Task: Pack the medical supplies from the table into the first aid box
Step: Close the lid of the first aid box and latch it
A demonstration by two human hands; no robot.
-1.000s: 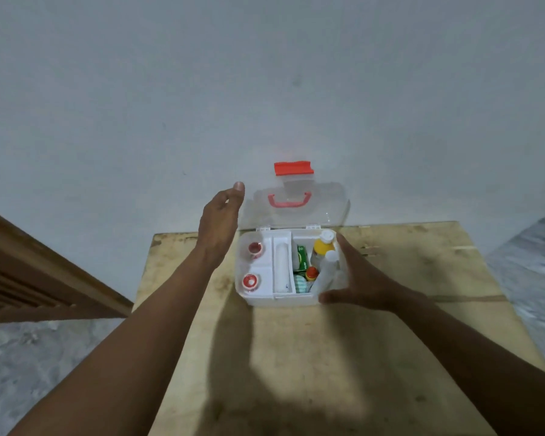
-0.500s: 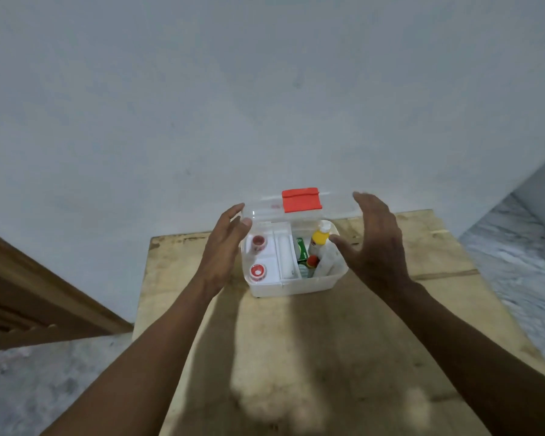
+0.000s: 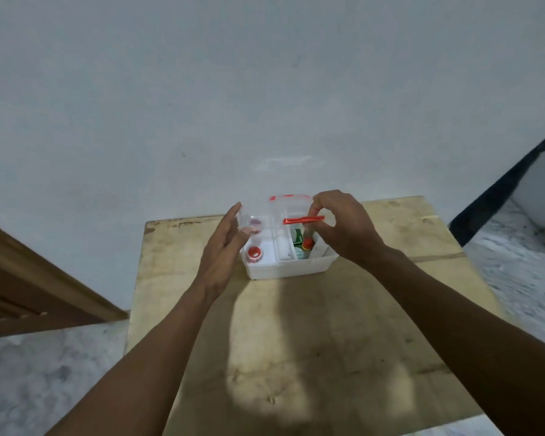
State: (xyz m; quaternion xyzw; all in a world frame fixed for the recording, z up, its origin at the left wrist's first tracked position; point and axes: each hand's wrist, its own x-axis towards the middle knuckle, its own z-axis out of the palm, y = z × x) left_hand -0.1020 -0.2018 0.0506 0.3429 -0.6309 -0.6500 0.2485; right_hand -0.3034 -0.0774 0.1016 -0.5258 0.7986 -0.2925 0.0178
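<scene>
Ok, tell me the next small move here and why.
Probably lower the clear lid the rest of the way onto the white first aid box. Both hands, left hand and right hand, hold it partly shut, supplies sit inside, and the wooden table shows nothing left.

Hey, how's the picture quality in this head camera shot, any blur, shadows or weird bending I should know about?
Head view: the clear lid is motion-smeared and ghostly; both hands, left hand and right hand, are slightly soft. Head view: arm shadows fall across the wooden table around a bright patch. Head view: wide-angle lens splays the table edges; light is dim and bluish.
</scene>
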